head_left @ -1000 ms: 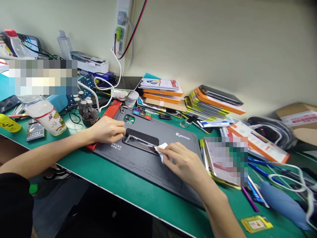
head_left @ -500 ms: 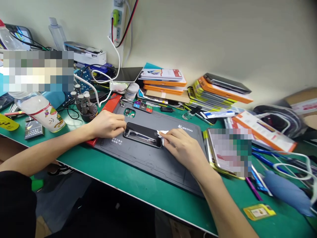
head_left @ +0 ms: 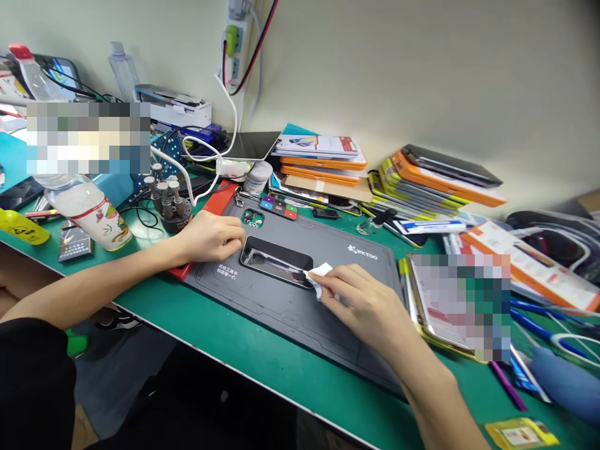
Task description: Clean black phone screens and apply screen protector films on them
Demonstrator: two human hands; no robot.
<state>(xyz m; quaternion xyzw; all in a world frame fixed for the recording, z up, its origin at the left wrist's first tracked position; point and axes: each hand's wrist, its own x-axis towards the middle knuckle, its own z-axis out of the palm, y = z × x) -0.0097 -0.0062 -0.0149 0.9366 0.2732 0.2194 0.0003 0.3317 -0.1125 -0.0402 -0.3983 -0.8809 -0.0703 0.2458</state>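
Note:
A black smartphone (head_left: 276, 261) lies screen up on a grey work mat (head_left: 276, 312), its glossy glass reflecting light. My left hand (head_left: 216, 236) is curled at the phone's left end, fingers bent in and close to its edge; whether they touch it I cannot tell. My right hand (head_left: 363, 300) pinches a crumpled white wipe (head_left: 321, 275) between thumb and fingers. That wipe meets the phone's lower right corner.
A screwdriver holder (head_left: 171, 203) and a plastic bottle (head_left: 91, 212) stand left of the mat. Stacked boxes (head_left: 321, 164) line the wall behind. Flat phone parts (head_left: 445, 300) lie to the right, near a yellow packet (head_left: 521, 433).
My right hand with the wipe has moved slightly down along the phone's right end. My left hand keeps its place by the phone. The whole view has shifted a little.

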